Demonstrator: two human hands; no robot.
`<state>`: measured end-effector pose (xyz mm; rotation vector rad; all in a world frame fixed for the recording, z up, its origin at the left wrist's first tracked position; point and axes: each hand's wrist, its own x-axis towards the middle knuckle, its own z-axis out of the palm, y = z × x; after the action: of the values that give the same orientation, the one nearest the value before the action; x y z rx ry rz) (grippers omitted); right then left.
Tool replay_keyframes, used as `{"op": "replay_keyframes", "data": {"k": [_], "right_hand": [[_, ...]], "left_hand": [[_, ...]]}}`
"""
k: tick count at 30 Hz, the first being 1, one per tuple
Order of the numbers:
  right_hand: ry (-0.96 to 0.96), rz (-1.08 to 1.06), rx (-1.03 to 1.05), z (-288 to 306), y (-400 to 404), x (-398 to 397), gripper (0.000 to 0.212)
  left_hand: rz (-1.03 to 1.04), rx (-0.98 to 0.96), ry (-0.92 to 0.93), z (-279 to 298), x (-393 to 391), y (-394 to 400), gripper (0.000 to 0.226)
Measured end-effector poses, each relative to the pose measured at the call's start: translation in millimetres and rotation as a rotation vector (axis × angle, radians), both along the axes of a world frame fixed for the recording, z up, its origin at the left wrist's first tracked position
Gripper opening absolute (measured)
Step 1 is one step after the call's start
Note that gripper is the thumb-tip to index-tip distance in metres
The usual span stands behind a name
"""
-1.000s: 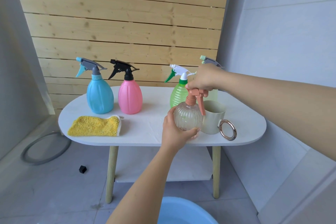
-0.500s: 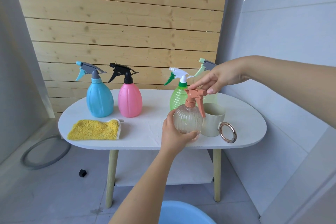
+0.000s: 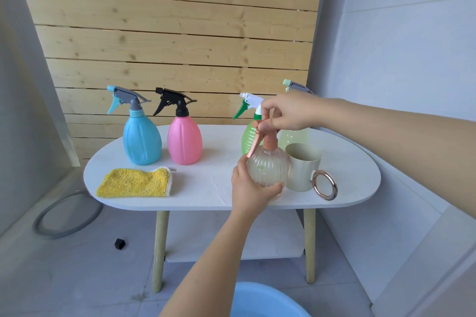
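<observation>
Peach-pink plastic is what your right hand (image 3: 286, 113) is pinching: the trigger head (image 3: 270, 139) of the round, clear, ribbed spray bottle (image 3: 268, 170). That bottle is standing on the white oval table (image 3: 206, 188), just beside the cream mug with the copper ring handle (image 3: 302, 170), on the side away from the handle. Your left hand (image 3: 249, 190) is gripping the bottle's belly from the near side, steadying it.

You seem to be twisting the head on its neck, and the job looks only partly done. The collar is still sitting squarely on the bottle, and nothing is showing which way it is turning. The turn is still waiting to be finished, either to lift the head free or to seat it tight.

Behind the mug, a green ribbed spray bottle (image 3: 248, 140) and a pale yellow one (image 3: 296, 135) are standing untouched.
</observation>
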<state>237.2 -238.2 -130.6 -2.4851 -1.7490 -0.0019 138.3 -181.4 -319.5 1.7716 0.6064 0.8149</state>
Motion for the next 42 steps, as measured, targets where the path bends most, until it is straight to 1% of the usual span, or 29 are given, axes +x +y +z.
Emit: {"op": "replay_keyframes", "data": {"k": [3,5,9,13,15,18,20,22,26,28,29,31,32,34,37,42], "right_hand": [[-0.182,-0.048,0.080,-3,10,-8,0.038],[-0.231,-0.094,0.105,-3,14,-11,0.042],[-0.256,-0.139,0.109,-3,16,-15,0.044],[-0.198,-0.166,0.173,-16,6,-12,0.036],[-0.095,-0.189,0.236,-29,-1,-6,0.031],[0.162,-0.148,0.355,-48,-7,-2,0.026],[0.298,-0.131,0.387,-57,-6,-4,0.034],[0.392,-0.136,0.398,-65,3,-5,0.046],[0.704,-0.234,0.437,-84,33,-3,0.061],[0.826,-0.306,0.445,-89,44,-5,0.070],[0.883,-0.343,0.447,-92,48,-5,0.068],[1.010,-0.393,0.431,-99,55,-6,0.051],[1.090,-0.402,0.423,-103,58,-7,0.046],[1.218,-0.391,0.419,-112,63,-11,0.048],[1.249,-0.374,0.473,-124,74,-14,0.048],[1.202,-0.382,0.515,-130,81,-14,0.049]], "left_hand": [[0.006,0.001,-0.007,-1,1,0,0.092],[0.009,0.010,-0.004,-1,1,0,0.092],[0.005,0.020,0.000,-1,0,0,0.092],[0.004,0.021,0.012,-1,-1,-1,0.092],[0.001,0.009,0.011,0,-2,1,0.093],[0.016,0.001,0.025,7,-6,12,0.092],[0.022,0.016,0.057,12,-9,22,0.090],[0.033,0.025,0.101,15,-10,34,0.091],[0.078,0.009,0.194,17,-11,57,0.097],[0.128,0.000,0.253,20,-12,70,0.101],[0.154,0.000,0.286,22,-12,77,0.102],[0.199,0.017,0.355,26,-11,88,0.104],[0.213,0.029,0.387,28,-9,93,0.105],[0.230,0.053,0.428,30,-6,101,0.106],[0.231,0.085,0.420,31,2,107,0.104],[0.240,0.095,0.335,28,9,103,0.091]]}}
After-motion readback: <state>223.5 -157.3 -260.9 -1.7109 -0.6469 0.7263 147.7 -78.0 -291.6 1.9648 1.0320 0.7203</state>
